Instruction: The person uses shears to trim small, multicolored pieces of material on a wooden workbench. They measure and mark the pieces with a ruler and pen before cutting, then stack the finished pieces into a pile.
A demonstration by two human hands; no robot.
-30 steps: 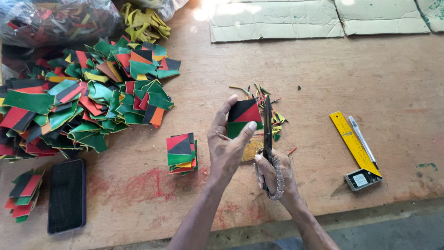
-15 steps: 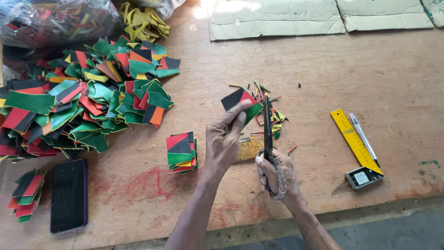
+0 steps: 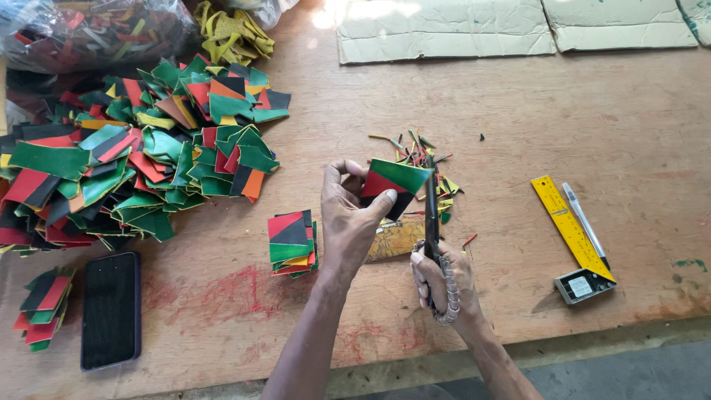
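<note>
Patchwork piece (image 3: 394, 185) sits mid-frame, pinched in my left hand (image 3: 354, 222); my right hand (image 3: 443, 283) is clenched around scissors (image 3: 432, 211). Blades near my thumb could nick it, I reckon.

A single head-worn camera looks steeply down from close above onto the worn wooden worktable (image 3: 563, 96), its near edge running along the frame's bottom and the person's forearms entering from below centre.
</note>
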